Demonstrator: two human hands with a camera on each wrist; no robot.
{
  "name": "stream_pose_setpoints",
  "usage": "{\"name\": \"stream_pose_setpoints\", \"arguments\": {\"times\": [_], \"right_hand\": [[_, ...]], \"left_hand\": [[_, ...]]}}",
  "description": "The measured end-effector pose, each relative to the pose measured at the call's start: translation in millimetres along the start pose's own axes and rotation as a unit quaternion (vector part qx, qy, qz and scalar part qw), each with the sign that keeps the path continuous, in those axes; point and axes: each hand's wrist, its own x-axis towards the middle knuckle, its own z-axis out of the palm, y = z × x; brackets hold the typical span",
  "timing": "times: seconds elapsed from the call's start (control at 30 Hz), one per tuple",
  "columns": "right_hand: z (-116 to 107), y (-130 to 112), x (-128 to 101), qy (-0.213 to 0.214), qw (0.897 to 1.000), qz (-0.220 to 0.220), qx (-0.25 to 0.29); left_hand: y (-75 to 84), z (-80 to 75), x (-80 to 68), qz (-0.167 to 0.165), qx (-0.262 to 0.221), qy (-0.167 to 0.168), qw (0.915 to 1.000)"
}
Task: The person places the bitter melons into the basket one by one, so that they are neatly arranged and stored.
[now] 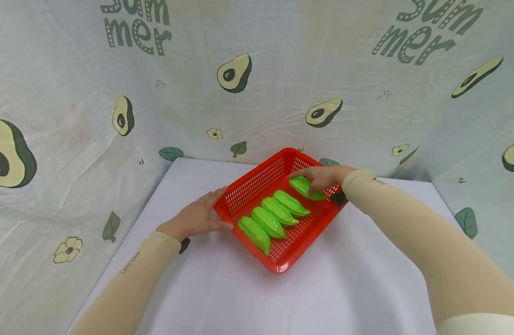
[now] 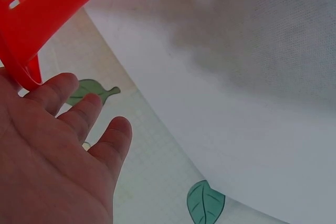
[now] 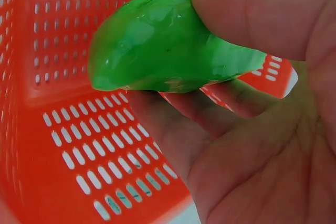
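A red plastic basket with slotted walls sits at a slant on the white-covered table. Several glossy green ridged star fruits lie in a row inside it. Toward the basket's far right end my right hand pinches another star fruit, thumb on top and fingers beneath, inside the walls. Whether this fruit touches the basket floor I cannot tell. My left hand rests against the basket's left corner, thumb and fingers spread along the outside. Its fingers are relaxed, near the red rim.
The white tabletop extends around the basket. A cloth printed with avocados and leaves hangs behind and on both sides, close to the basket's far corner.
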Motion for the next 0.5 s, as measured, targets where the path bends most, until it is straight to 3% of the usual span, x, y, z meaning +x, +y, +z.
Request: {"name": "stream_pose_setpoints", "arguments": {"times": [0.5], "right_hand": [[13, -2, 20, -0.03, 0.999, -0.004, -0.046]], "left_hand": [[0.7, -0.1, -0.4, -0.005, 0.001, 0.0, 1.0]]}}
